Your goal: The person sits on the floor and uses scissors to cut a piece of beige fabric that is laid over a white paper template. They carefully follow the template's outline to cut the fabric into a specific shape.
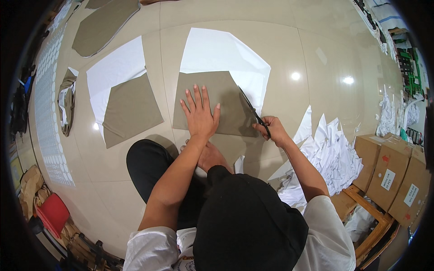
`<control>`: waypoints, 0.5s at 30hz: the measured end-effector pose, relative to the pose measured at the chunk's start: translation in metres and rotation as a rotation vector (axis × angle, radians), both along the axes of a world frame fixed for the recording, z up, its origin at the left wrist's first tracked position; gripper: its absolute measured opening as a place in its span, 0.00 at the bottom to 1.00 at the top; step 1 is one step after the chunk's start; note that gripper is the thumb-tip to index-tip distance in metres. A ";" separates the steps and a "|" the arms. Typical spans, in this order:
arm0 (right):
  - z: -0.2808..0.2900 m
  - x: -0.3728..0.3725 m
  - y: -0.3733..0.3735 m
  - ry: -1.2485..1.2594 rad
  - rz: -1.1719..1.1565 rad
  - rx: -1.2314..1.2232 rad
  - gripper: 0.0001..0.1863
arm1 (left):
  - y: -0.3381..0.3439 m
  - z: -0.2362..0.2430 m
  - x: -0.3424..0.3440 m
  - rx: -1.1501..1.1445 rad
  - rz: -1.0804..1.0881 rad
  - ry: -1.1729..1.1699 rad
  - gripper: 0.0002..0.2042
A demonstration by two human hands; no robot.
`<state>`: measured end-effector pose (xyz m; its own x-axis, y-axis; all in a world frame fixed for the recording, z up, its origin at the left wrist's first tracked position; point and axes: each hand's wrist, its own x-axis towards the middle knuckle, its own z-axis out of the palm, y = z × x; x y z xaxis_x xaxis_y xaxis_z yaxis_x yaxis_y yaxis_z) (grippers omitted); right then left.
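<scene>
The brown cloth [227,98] under the flat, spread left hand [200,116] looks light and limp, best pressed down near its edge, where the right hand [274,129] grips black scissors [252,107], white cloth [219,50] showing beyond both hands.

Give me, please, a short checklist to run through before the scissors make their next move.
1. Left hand flat on the brown fabric: ok, fingers spread.
2. Left fingers clear of the black scissors: ok, a gap of fabric lies between.
3. Right hand gripping the scissors by the handles: ok.
4. Scissors set at the brown fabric's right edge: ok, with the white sheet showing beyond it.
5. White sheet smooth beneath the brown fabric: cannot tell, that part is covered.
6. Pile of white scraps apart from the brown fabric: ok, it lies off to the right.
</scene>
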<state>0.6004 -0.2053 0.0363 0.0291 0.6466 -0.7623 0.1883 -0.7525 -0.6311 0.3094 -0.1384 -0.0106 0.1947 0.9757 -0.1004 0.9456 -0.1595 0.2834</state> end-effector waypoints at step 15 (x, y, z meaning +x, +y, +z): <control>0.004 -0.007 0.012 -0.009 0.008 0.035 0.23 | -0.001 -0.002 -0.001 0.061 -0.004 -0.047 0.41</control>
